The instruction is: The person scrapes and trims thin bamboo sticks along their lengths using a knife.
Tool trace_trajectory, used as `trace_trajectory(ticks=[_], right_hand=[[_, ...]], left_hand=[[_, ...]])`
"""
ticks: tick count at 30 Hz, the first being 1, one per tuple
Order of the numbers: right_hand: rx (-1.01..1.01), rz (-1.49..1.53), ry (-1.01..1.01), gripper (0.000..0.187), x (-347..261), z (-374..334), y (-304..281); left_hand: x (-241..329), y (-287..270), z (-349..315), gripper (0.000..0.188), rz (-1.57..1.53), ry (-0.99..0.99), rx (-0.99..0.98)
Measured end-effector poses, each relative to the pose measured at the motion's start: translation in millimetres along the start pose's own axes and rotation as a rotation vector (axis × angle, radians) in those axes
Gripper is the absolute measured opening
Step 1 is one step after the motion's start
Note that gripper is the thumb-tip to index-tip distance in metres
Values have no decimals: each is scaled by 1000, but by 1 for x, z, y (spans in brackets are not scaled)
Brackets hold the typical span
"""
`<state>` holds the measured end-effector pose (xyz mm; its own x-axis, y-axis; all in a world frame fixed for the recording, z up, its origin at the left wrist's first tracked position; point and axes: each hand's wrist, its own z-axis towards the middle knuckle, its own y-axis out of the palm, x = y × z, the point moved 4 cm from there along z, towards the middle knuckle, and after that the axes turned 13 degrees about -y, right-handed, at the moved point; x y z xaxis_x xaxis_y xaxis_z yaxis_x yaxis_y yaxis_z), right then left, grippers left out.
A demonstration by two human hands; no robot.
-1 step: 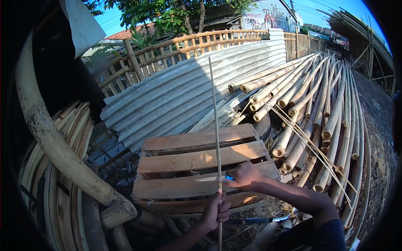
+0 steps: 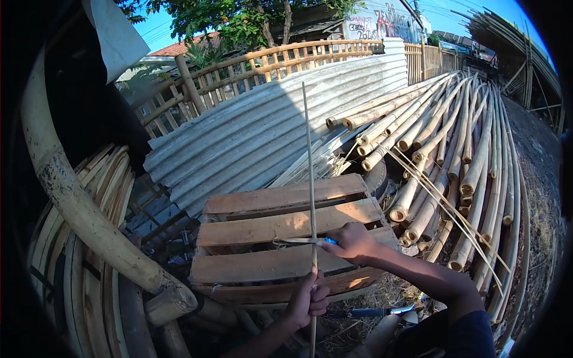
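Note:
My left hand [image 2: 307, 298] is closed round the lower part of a long, thin bamboo strip [image 2: 310, 167], which stands nearly upright in front of me. My right hand [image 2: 352, 243] grips a knife by its blue handle [image 2: 330, 240]. The knife's blade [image 2: 289, 240] points left and crosses the strip a little above my left hand, apparently touching it. Behind the strip and both hands is a wooden slatted crate [image 2: 239, 267]. The strip's lower end runs out of the picture past my left hand.
Bamboo poles [image 2: 471, 179] lie piled on the right, with thin split strips [image 2: 450, 215] across them. A thick bamboo post [image 2: 89, 209] slants down on the left beside split bamboo [image 2: 74, 286]. Corrugated sheeting [image 2: 239, 140] stands behind the crate. A dark tool [image 2: 367, 312] lies near my right forearm.
My right hand and the knife have moved up along the strip, away from my left hand, which stays almost where it was. The strip's top has shifted slightly right.

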<state>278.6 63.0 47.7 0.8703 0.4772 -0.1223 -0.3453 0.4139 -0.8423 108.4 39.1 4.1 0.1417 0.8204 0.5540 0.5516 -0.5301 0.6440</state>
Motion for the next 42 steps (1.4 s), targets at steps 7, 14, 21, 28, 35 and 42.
trace_trajectory(ticks=[7,14,21,28,35,42], right_hand=[[-113,174,4,52,-8,-1,5],[-26,-163,23,58,-13,3,2],[122,-198,188,55,43,-3,-18],[63,-135,59,54,13,-1,-2],[35,-81,68,49,6,0,0],[145,18,28,54,9,-10,-1]], left_hand=[[1,-6,-1,37,-45,-104,-158],[9,-7,1,33,315,159,316],[4,-3,-5,28,255,183,317],[11,-13,2,30,403,326,393],[6,-9,7,29,340,287,391],[4,5,-2,29,338,228,373]])
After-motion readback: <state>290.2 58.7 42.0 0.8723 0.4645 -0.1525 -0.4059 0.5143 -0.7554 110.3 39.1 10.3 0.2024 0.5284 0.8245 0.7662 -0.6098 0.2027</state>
